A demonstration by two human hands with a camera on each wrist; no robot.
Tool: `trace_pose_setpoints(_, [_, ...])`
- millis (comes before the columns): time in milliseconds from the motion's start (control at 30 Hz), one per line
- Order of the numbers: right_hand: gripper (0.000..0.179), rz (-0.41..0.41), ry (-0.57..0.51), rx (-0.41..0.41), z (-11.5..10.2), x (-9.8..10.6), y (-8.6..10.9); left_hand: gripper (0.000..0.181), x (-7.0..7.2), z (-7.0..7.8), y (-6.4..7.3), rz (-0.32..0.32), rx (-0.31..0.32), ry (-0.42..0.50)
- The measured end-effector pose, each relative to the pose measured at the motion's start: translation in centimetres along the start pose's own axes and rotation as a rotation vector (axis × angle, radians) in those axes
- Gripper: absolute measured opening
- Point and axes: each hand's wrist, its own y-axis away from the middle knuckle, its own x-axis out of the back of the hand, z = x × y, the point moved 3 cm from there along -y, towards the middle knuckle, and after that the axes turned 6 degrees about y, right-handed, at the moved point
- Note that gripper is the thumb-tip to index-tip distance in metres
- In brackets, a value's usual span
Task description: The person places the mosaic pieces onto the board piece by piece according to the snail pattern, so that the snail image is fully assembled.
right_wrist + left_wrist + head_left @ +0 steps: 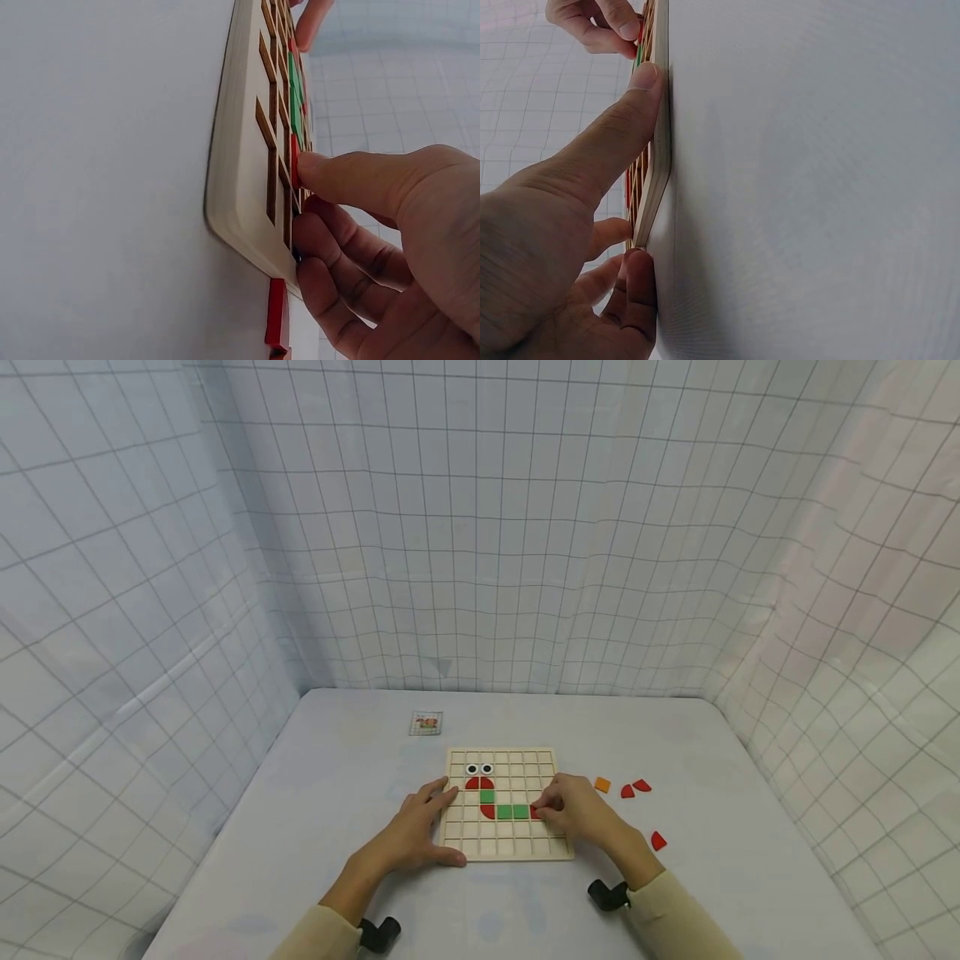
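A pale wooden grid board (498,852) lies on the table. Two white eye discs (487,769) top a winding row of red quarter-round tiles (488,811) and green square tiles (504,812) set in its cells. My left hand (416,831) rests on the board's near left corner, its thumb (619,127) straight along the near side and its fingers at the left edge. At the row's right end, my right hand (577,810) pinches a red tile (295,161), which sits down in its cell beside a green tile; the fingers partly cover it.
Right of the board lie an orange square tile (602,785) and loose red tiles: two together (641,785) and one nearer me (658,841). A small picture card (426,723) with a coloured figure lies behind the board. Grid-patterned curtains (480,527) enclose the table (337,727) at the back and sides.
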Motion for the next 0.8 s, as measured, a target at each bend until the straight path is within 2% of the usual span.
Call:
trace_pose_setpoints(233, [0.008,0.002,-0.016,-0.017,0.3,0.1,0.1,0.123,0.1,0.0,0.0,0.002,-0.001,0.02])
trace_pose_setpoints(433, [0.009,-0.009,-0.012,-0.04,1.0,-0.6,0.9,0.123,-0.6,-0.4,0.5,-0.011,-0.012,0.037])
trace_pose_setpoints(567, [0.007,0.001,-0.011,-0.025,1.2,-0.7,1.2,0.124,-0.9,-0.6,0.8,-0.015,-0.013,0.04])
trace_pose_setpoints(800, [0.007,0.055,-0.002,0.002,1.4,0.4,0.5,0.124,0.0,-0.1,0.5,0.005,-0.032,0.035])
